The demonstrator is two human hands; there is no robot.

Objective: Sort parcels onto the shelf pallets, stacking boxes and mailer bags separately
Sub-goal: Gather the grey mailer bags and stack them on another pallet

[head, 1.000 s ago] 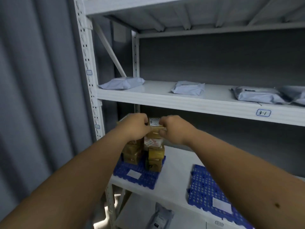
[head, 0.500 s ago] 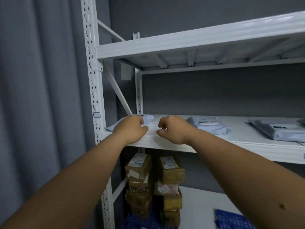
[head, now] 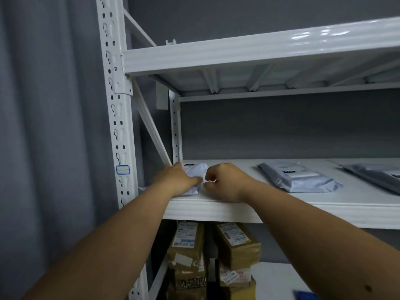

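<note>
Hands on the mailer [head: 195,173] at the shelf's [head: 216,210] left front corner: left hand [head: 176,179] flat on it, right hand [head: 224,181] curled, pinching its edge. Next, probably lifting it.

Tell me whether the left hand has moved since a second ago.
Yes. The left hand went up from the stacked boxes to the mailer bag on the middle shelf.

We cannot see most of the mailer bag [head: 195,173] under our left hand [head: 177,180]. Our right hand [head: 225,182] hides its own fingers. Far right of them, a grey bag [head: 376,176] is cut off. Below, the box labels [head: 186,234] are too blurry to read.
</note>
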